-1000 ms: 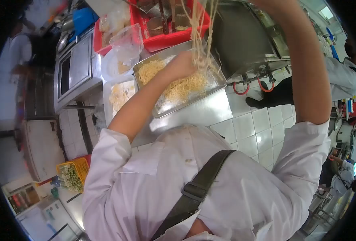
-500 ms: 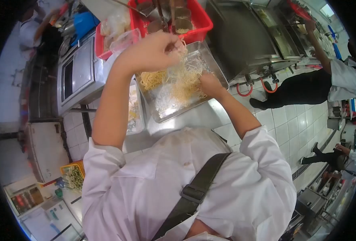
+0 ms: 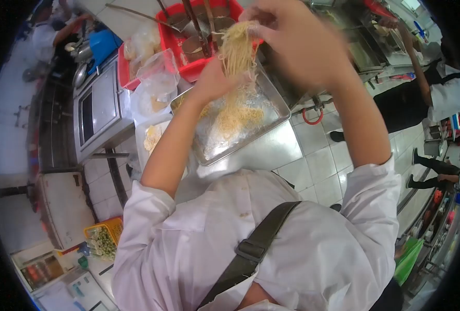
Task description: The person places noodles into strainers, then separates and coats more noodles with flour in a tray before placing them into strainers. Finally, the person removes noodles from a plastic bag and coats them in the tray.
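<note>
Noodles [image 3: 236, 54] raised over tray [image 3: 248, 140], so strands hang lengthwise; my R hand [image 3: 298, 44] pinches top, L hand [image 3: 211, 83] alongside, can't tell grip.

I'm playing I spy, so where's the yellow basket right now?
In the head view, the yellow basket is on the person's left, just beyond the left sleeve, with pale green vegetables in it.
</note>
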`<state>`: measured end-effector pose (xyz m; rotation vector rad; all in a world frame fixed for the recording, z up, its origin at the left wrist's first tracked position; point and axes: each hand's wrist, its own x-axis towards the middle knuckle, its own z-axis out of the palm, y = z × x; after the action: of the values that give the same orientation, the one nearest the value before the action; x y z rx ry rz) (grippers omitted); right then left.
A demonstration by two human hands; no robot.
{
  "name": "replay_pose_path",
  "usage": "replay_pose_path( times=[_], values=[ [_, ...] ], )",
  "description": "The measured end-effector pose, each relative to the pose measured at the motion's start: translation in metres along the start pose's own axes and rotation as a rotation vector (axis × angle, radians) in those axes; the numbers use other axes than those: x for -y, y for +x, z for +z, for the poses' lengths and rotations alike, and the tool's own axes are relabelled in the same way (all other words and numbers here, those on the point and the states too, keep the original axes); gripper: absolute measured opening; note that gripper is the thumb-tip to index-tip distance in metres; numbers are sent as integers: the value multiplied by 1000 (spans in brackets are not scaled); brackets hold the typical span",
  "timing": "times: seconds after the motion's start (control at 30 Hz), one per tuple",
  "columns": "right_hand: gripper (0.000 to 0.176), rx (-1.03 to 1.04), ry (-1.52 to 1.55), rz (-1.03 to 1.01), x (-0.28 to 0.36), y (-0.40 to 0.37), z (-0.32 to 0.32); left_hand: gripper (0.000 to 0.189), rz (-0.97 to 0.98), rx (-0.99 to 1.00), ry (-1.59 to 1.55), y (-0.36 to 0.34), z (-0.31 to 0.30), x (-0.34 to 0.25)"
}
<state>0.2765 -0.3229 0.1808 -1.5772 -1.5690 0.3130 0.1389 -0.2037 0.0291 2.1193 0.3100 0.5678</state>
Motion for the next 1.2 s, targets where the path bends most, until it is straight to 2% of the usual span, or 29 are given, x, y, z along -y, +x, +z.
replay_pose_path(
  times=[0.03,0.07,0.1,0.17,0.2,0.23,0.3,0.33,0.37,0.4,0.43,0.5,0.53,0.57,0.6,0.63,0.7,0.73,0.8,0.83,0.9,0.93,1.0,1.03,1.07,1.1,1.13,1.17,1.2],
  values=[
    [9,118,-158,-7,0,1,-3,41,125,-211,-283,11,2,-16],
    [9,122,-156,-6,0,3,-4,35,250,-422,-567,16,3,-22],
    [10,102,-191,-36,1,6,-5,35,250,-425,-568,15,-3,-19],
    [11,89,-230,-72,12,7,-10,31,-89,-243,-415,11,-19,-10],
    [12,11,-131,-64,25,5,-15,20,-74,-244,-235,10,-14,6],
    [13,-70,-30,-53,33,3,-18,20,-73,-247,-236,6,-13,26],
    [14,-68,3,-95,32,8,-21,20,-93,279,53,-1,-21,44],
    [14,-134,77,-139,36,7,-19,20,-94,282,52,-2,-18,41],
    [14,-198,152,-177,39,5,-18,23,27,142,-20,-5,-10,38],
    [17,-129,247,13,48,10,-25,26,145,0,-92,-8,-4,36],
    [17,-126,252,25,38,11,-25,26,135,4,-99,-5,-4,27],
    [18,-75,-37,-320,11,13,-20,37,-68,92,-597,7,-15,-1],
    [17,-28,-90,-198,6,9,-15,37,-71,95,-597,11,-24,-16],
    [15,19,-142,-71,-1,2,-7,31,31,-7,-560,14,-33,-32],
    [15,-40,-170,-59,-13,-16,9,26,131,-108,-523,16,-41,-46],
    [25,-99,-199,-50,-34,-36,32,26,127,-105,-524,17,-51,-59],
    [35,248,-297,141,-143,-52,104,35,217,-120,-523,16,-71,-75],
    [35,265,-29,156,-181,-84,134,35,216,-121,-523,17,-82,-76],
    [29,257,-490,136,-267,-135,205,20,165,2,-149,20,-103,-71],
    [29,258,-488,135,-254,-133,197,20,163,2,-148,16,-105,-65],
    [27,424,-374,268,-227,-116,168,30,-182,361,492,7,-103,-46],
    [27,425,-370,265,-210,-102,148,44,-300,311,730,-1,-88,-51],
    [30,352,90,184,-187,-83,120,51,-317,195,592,-16,-56,27],
    [30,352,91,177,-200,-77,118,54,-475,162,619,-25,-29,61],
    [39,367,102,268,-220,-68,118,57,-522,90,511,-47,2,96],
    [50,384,114,361,-234,-66,122,60,-554,151,670,-65,33,120],
    [50,385,112,355,-238,-70,140,57,-571,231,464,-81,56,121],
    [61,307,-143,502,-235,-73,166,53,-579,305,258,-94,71,116],
    [72,224,-397,647,-226,-76,186,53,-577,298,259,-107,81,111]
  ],
)
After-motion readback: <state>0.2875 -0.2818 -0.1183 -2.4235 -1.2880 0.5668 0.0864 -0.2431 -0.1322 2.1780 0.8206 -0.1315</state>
